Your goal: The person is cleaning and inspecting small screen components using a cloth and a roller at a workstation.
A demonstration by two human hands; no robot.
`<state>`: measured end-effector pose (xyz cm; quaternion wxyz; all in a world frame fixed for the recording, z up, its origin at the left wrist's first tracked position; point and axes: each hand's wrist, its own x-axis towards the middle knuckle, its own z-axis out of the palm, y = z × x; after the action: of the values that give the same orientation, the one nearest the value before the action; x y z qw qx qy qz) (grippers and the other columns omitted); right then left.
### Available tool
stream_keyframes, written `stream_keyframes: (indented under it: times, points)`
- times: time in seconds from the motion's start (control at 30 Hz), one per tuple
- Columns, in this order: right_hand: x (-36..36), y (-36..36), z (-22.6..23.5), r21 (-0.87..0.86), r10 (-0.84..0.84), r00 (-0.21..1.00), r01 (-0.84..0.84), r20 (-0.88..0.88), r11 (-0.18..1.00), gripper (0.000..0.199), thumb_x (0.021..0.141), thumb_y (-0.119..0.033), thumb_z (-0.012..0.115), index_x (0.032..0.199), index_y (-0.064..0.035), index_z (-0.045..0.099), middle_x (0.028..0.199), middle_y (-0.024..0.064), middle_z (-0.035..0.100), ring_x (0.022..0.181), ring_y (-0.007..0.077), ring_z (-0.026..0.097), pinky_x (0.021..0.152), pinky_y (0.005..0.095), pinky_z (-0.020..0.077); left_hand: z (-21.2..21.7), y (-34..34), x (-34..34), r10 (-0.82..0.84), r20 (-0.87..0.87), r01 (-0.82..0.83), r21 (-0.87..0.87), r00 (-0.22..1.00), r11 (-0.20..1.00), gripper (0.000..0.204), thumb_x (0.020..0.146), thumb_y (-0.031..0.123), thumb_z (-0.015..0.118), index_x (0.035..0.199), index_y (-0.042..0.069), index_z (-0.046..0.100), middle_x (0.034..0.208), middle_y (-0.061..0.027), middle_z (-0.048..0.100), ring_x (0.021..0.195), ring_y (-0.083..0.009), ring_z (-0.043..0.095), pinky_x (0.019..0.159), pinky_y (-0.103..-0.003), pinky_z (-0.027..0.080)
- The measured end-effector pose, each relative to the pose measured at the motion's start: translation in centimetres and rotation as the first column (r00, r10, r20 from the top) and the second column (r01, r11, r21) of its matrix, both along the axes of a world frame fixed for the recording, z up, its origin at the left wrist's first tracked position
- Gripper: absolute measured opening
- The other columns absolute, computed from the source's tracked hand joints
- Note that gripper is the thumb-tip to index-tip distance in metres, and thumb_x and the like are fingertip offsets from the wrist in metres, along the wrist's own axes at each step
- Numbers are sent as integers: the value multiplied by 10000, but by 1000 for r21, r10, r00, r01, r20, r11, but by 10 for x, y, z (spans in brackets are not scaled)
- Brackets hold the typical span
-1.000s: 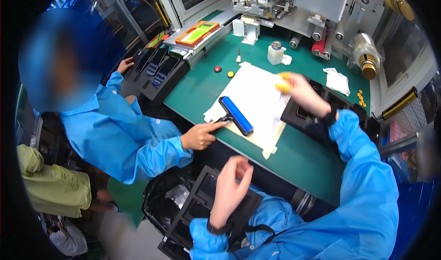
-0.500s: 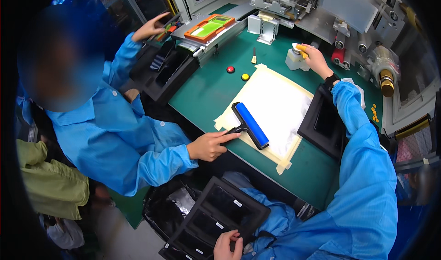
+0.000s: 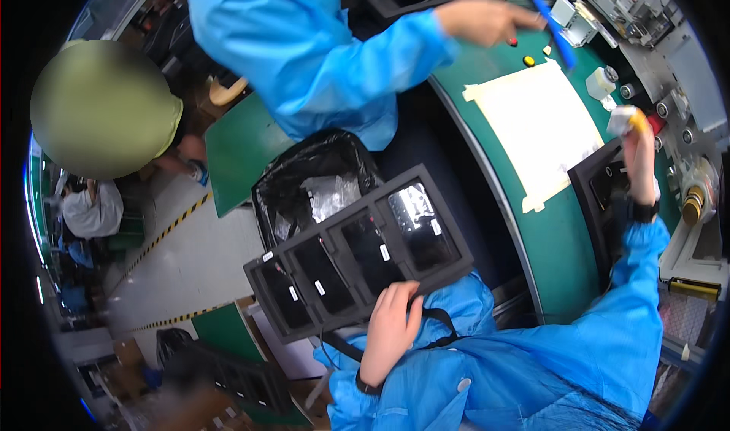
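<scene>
My left hand (image 3: pixel 391 328) lies with its fingers on the near rim of a black foam tray (image 3: pixel 357 222), thumb apart. The tray rests over my lap, and several dark screen panels sit in its slots. My right arm reaches out over the bench, where my right hand (image 3: pixel 640 157), yellow covers on its fingertips, pinches a white folded wipe (image 3: pixel 622 119). Just beyond it stands a white dispenser bottle (image 3: pixel 601 83). Below that hand and forearm is a second black foam tray (image 3: pixel 593 176), partly hidden by them.
A white sheet taped to the green bench (image 3: pixel 541 127) lies left of my right hand. A co-worker's hand (image 3: pixel 487 22) holds a blue roller (image 3: pixel 559 35), blurred. A bin with a black liner (image 3: pixel 304 165) stands behind the lap tray. Machine rollers (image 3: pixel 688 134) border the right.
My view has swung toward the lap tray. My right hand has left the bottle and come back with the wipe. The co-worker's roller has lifted from the sheet to the far side.
</scene>
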<state>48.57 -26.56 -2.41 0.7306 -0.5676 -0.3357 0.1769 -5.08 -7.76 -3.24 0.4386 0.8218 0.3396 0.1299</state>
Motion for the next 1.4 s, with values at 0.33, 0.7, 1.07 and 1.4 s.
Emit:
stream_keyframes:
  times: [0.33, 0.7, 1.07, 1.4]
  points:
    - [-300, 60, -52, -62, 246, 695, -386, -676, 920, 139, 870, -72, 500, 919, 14, 598, 773, 87, 596, 655, 148, 563, 602, 264, 453, -127, -2, 99, 443, -7, -442, 25, 897, 897, 706, 854, 138, 625, 1402, -126, 266, 1355, -381, 342, 1234, -514, 375, 1090, -498, 293]
    - [-336, 71, -56, -163, 246, 801, -390, -546, 906, 326, 961, -264, 494, 921, 16, 655, 703, 39, 582, 622, 100, 508, 582, 233, 388, -129, 39, 87, 406, 115, -422, 234, 907, 876, 599, 824, 115, 682, 1301, -108, 398, 1264, -272, 429, 1106, -419, 471, 923, -471, 414]
    - [-363, 113, -67, -573, 321, 928, -369, -189, 731, 179, 925, -139, 589, 826, -6, 656, 722, 42, 601, 615, 128, 542, 551, 262, 404, -85, 65, 35, 529, -523, -415, 328, 669, 849, 1031, 676, 415, 815, 1467, 30, 277, 1316, -195, 424, 1086, -352, 488, 780, -508, 534]
    - [-364, 180, -101, -700, 445, 617, 254, 649, 667, 597, 791, -249, 743, 1298, -51, 497, 1346, 183, 494, 716, 324, 672, 610, 378, 540, -97, 80, -15, 707, -522, -465, 532, 477, 707, 939, 734, 525, 747, 1414, 9, 355, 1331, -185, 430, 1136, -346, 474, 799, -539, 510]
